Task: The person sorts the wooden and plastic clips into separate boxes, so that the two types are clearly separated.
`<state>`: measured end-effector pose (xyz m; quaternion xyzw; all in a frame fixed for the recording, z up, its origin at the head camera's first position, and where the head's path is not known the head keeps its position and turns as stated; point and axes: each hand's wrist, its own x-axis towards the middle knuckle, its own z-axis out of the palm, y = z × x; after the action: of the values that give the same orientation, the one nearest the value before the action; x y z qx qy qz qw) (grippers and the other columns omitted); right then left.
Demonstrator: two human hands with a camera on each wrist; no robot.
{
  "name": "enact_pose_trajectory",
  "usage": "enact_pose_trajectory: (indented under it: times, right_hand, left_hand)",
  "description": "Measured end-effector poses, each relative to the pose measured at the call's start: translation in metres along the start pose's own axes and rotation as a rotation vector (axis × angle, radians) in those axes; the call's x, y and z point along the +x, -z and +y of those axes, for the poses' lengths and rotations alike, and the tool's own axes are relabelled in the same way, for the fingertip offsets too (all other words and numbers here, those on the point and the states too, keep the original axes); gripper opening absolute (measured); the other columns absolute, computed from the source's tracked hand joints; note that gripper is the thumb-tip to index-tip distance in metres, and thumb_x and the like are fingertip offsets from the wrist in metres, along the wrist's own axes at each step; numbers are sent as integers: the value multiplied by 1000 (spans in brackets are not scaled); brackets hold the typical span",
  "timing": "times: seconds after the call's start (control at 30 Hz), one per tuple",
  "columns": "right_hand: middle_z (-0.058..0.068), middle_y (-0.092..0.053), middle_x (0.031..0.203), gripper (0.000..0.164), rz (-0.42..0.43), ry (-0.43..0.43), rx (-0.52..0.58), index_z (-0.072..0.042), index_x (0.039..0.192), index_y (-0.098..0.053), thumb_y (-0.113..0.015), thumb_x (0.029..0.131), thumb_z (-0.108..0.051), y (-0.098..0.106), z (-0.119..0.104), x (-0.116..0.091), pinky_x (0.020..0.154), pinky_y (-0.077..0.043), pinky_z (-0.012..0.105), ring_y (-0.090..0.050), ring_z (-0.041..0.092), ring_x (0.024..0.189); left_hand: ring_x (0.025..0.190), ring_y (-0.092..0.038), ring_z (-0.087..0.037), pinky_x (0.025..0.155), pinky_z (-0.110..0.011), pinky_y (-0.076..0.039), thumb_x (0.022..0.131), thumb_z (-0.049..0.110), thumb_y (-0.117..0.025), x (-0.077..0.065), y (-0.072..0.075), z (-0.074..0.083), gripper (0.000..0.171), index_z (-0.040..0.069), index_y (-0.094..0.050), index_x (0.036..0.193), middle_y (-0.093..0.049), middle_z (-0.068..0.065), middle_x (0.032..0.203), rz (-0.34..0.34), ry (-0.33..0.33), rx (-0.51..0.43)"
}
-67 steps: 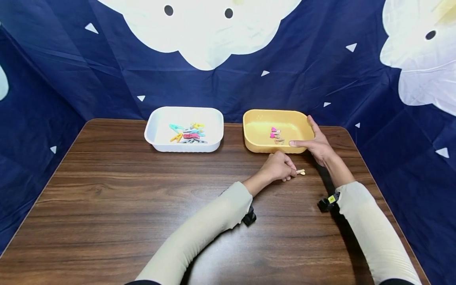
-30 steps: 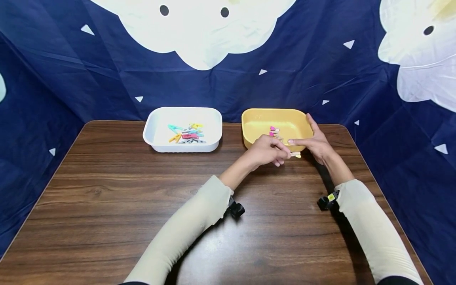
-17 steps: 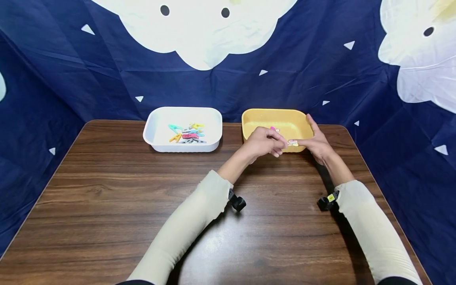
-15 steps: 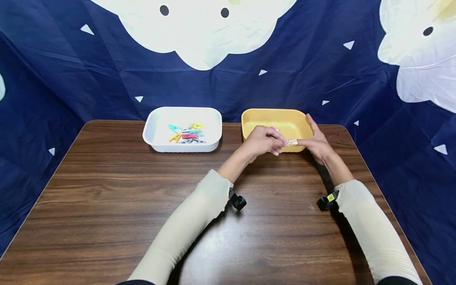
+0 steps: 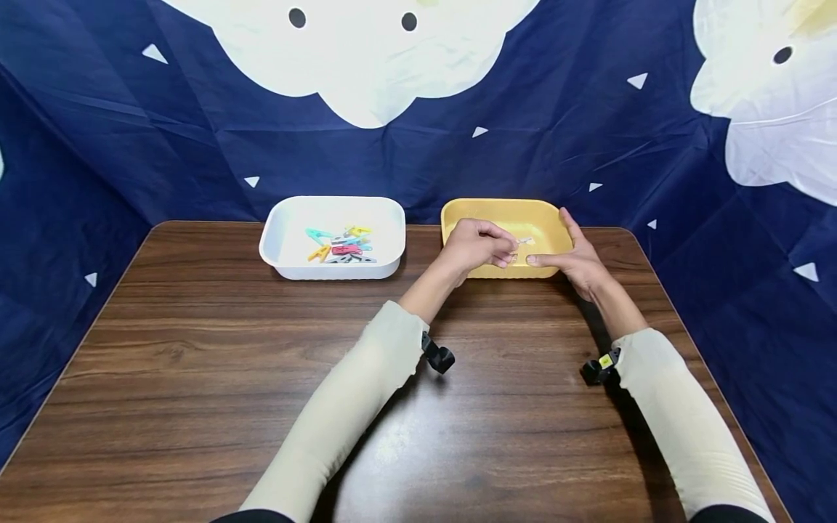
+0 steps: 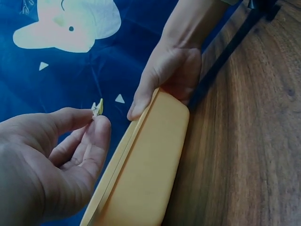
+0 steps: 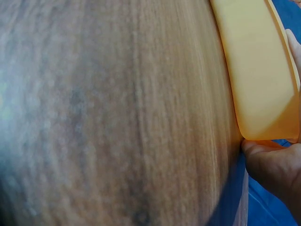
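Observation:
My left hand is over the yellow plastic bin, its thumb and index finger pinching a small clothespin with a yellow end. In the left wrist view the clothespin points up from the fingertips, above the bin's rim. My right hand grips the bin's right end, thumb over the front rim and fingers along the end wall. Part of another small clip shows in the bin beneath my left fingers; the pink-ended ones there are hidden behind the hand.
Left of the yellow bin stands a white bin with several coloured plastic clothespins in it. Both bins sit at the back of a brown wooden table, close to a dark blue patterned cloth.
My left hand has lifted the clothespin from the table in front of the yellow bin, up across its front rim to over its inside. The right hand keeps its grip on the bin.

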<state>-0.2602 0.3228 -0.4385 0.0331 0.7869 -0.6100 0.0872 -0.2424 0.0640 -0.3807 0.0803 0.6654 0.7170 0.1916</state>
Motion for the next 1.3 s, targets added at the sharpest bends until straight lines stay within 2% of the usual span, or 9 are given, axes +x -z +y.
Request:
enact_pose_trajectory:
  times: [0.3,0.47,0.57,0.7,0.8,0.93,1.07,1.17,1.3]
  right_hand:
    - [-11,8,192,138,6,-4,3,-36,183,7,-91,92,-1,-1,-1,0,141,-28,36,-20,21,176]
    - [-12,8,192,138,5,1,8,-36,183,7,-90,92,0,-1,0,-1,142,-26,36,-17,20,177]
    - [-12,8,192,138,6,3,8,-35,183,7,-90,92,0,-1,0,-1,143,-23,37,-15,19,177]
    - [-12,8,192,138,6,5,10,-35,183,7,-90,92,1,-1,0,-1,143,-22,37,-14,19,177]
    - [-11,8,192,138,9,3,7,-36,183,6,-90,91,1,-2,-1,-1,143,-22,38,-15,20,177]
    - [-11,8,192,138,11,0,7,-36,183,6,-90,91,0,-2,-2,-1,143,-22,38,-15,20,177]
    - [-11,8,192,138,13,-1,11,-37,183,6,-90,92,1,-2,-2,-1,143,-21,38,-14,20,178]
    - [-10,7,192,138,15,-1,14,-36,183,6,-90,92,2,-1,-2,-1,143,-22,38,-15,20,177]
    - [-10,7,193,138,16,0,13,-36,183,6,-90,91,2,-1,-2,-1,143,-22,38,-16,20,177]
  left_hand:
    - [97,-85,-41,82,-35,-71,102,-6,-77,8,4,2,16,-14,-81,115,-83,-31,112,83,-29,-16]
    - [97,-85,-41,82,-34,-71,101,-5,-78,12,3,2,15,-12,-82,114,-78,-38,124,147,-9,3]
    - [92,-84,-39,83,-36,-72,100,-5,-79,15,3,2,13,-11,-82,112,-79,-37,122,185,-3,4]
    - [77,-82,-26,84,-38,-72,100,-6,-79,19,3,3,11,-11,-82,109,-82,-33,115,237,-13,12]
    - [84,-85,-33,87,-42,-71,100,-5,-80,21,2,3,9,-10,-83,107,-84,-30,110,287,-32,26]
    - [97,-87,-39,79,-35,-71,99,-5,-81,24,2,4,8,-9,-84,105,-85,-27,105,350,-36,36]
    - [89,-88,-30,74,-28,-69,99,-2,-82,25,3,4,7,-5,-86,105,-87,-22,103,398,-11,75]
    - [84,-88,-23,82,-33,-71,99,1,-83,25,4,5,7,-2,-87,105,-88,-19,103,418,1,109]
    - [93,-88,-31,92,-42,-70,99,0,-83,26,4,3,7,-2,-86,104,-87,-19,101,427,-5,117]
